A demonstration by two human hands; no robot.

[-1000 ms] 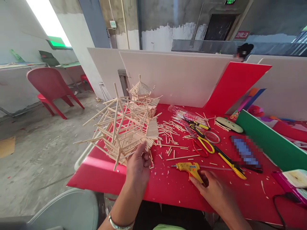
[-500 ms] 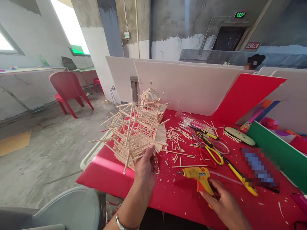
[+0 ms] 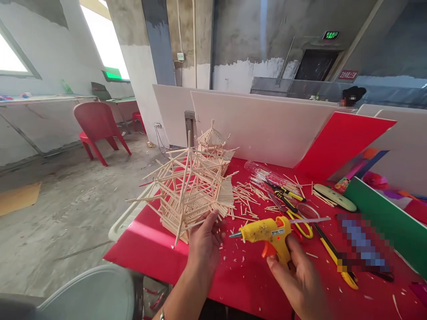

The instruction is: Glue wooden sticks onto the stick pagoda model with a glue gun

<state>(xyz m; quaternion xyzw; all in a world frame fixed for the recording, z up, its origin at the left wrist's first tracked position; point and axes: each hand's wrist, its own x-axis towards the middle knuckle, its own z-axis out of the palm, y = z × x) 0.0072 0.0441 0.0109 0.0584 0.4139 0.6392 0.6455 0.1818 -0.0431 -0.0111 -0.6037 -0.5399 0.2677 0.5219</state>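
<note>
A tilted pavilion model of thin wooden sticks (image 3: 187,191) rests on the left end of the red table (image 3: 240,275). My left hand (image 3: 205,242) grips its lower right edge. Lifted above the table, a yellow hot glue gun (image 3: 267,231) points its nozzle left toward the model, and my right hand (image 3: 300,280) is closed on its handle. A second, smaller stick pavilion (image 3: 213,144) stands upright behind the first.
Loose sticks (image 3: 247,198), scissors (image 3: 293,213), pliers (image 3: 283,191), a yellow utility knife (image 3: 336,260) and a clear bag (image 3: 263,175) lie on the table. White boards (image 3: 260,124), a red board (image 3: 340,142) and a green board (image 3: 383,213) stand behind. A red chair (image 3: 96,124) is far left.
My right hand has picked the glue gun up off the table and turned its nozzle toward the model. My left hand keeps its hold on the model.
</note>
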